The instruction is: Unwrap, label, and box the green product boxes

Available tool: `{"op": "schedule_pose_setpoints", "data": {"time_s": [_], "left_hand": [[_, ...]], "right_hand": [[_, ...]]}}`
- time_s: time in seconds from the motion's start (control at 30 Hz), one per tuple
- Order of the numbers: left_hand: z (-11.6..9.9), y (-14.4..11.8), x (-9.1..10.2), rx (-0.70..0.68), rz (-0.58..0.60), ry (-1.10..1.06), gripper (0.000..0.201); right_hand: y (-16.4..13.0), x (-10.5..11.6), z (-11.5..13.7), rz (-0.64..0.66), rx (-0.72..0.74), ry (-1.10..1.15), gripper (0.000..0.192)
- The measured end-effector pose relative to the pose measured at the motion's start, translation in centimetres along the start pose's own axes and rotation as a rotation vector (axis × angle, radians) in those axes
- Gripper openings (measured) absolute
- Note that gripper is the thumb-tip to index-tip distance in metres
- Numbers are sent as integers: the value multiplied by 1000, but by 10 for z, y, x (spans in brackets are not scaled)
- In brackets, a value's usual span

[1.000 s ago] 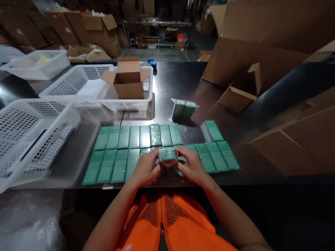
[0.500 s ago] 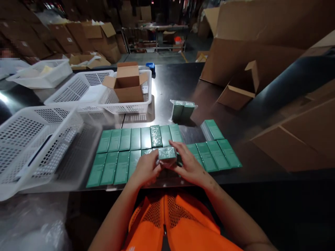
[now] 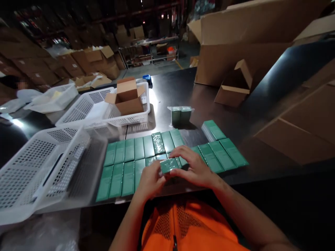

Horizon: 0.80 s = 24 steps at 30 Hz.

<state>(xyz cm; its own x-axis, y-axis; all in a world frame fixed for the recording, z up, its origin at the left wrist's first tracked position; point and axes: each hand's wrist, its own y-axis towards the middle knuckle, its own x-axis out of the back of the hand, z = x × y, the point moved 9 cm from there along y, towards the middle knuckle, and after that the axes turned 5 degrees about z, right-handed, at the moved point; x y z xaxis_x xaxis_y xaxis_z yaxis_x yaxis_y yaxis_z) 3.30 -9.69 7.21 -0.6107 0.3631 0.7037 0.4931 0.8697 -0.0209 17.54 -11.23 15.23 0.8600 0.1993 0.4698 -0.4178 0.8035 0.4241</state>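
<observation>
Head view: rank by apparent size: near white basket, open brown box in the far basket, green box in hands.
1. Near white basket, though closeness to the camera inflates it.
2. Open brown box.
3. Green box, held by left hand and right hand.

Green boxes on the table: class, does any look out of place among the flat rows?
Yes. Most green boxes lie flat in two neat rows, but one wrapped pair stands upright apart behind them, and a small stack sits askew at the right. The left hand and right hand hold one box above the rows.
</observation>
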Motion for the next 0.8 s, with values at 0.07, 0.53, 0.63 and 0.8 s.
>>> {"op": "schedule_pose_setpoints", "data": {"time_s": [0.07,0.53,0.63,0.8], "left_hand": [[-2,-2,0,4,-3,38,22],[-34,-53,45,-259,-400,5,36],[-13,-81,69,-192,-581,-63,34],[71,-172,122,50,-1069,-523,34]], "right_hand": [[-3,21,1,-123,-8,98,37],[46,135,-173,-350,-690,-188,32],[50,105,-182,-140,-724,-303,25],[48,69,-165,150,-597,-493,33]]}}
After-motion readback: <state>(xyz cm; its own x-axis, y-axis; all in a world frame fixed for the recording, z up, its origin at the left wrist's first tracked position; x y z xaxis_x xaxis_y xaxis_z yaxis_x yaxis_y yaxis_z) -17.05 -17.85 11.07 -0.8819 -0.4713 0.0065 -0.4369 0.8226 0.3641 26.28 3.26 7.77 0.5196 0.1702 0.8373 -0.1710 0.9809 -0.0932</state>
